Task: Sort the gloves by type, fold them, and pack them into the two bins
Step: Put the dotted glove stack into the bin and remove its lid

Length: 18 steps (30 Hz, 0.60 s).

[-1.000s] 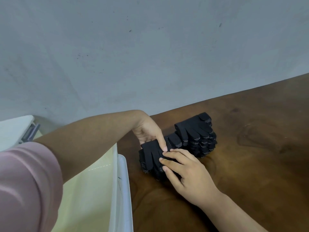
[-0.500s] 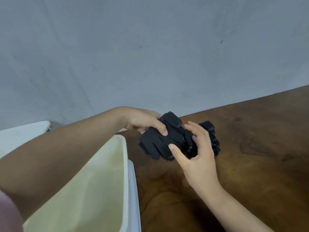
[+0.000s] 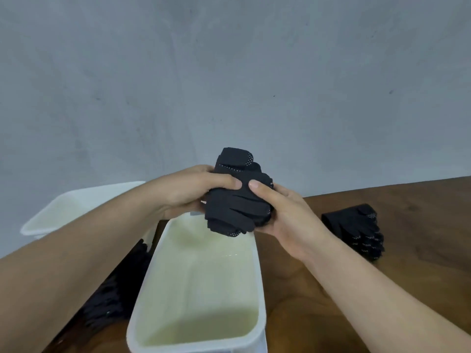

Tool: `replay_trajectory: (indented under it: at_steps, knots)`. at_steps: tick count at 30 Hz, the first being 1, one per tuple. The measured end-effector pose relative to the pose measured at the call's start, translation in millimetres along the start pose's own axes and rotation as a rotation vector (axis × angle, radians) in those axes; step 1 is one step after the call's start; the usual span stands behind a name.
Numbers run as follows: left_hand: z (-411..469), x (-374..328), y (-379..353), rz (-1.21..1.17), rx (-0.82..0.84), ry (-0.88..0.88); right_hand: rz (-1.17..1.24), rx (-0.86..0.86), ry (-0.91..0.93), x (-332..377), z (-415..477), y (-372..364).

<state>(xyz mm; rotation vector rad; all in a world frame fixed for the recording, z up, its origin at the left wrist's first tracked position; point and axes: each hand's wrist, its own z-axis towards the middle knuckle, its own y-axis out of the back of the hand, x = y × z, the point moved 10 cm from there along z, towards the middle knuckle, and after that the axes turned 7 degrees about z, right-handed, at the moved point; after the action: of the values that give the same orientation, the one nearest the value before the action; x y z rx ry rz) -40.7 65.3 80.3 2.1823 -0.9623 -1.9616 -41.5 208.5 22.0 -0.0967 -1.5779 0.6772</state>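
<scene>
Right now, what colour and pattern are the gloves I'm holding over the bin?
Black with small white dots; the gloves show best in the head view.

Dark wooden table (image 3: 428,225) — plain grey wall (image 3: 229,72) behind

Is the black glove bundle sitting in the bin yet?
No, left hand and right hand grip the glove bundle above the bin.

head camera (sole view) looks forward, downward.
</scene>
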Motion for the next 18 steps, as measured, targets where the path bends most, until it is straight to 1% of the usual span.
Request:
replay_trajectory:
  at_steps: [4,7,9,12,14,18]
  knots:
    - [-43,30,14,-0.074,-0.032,0.039,-0.199,0.118,-0.155,-15,7,-30]
    - [-63,50,33,-0.172,-0.082,0.059,-0.359,0.222,-0.222,-23,14,-45]
    - [-70,61,43,-0.161,-0.104,0.063,-0.434,0.305,-0.262,-28,18,-56]
    - [-76,73,47,-0.004,-0.094,0.069,-0.539,0.402,-0.336,-31,25,-68]
    - [-79,81,45,0.139,-0.097,0.084,-0.651,0.444,-0.383,-34,33,-72]
    - [-82,98,42,0.452,-0.129,0.061,-0.876,0.507,-0.473,-53,49,-78]
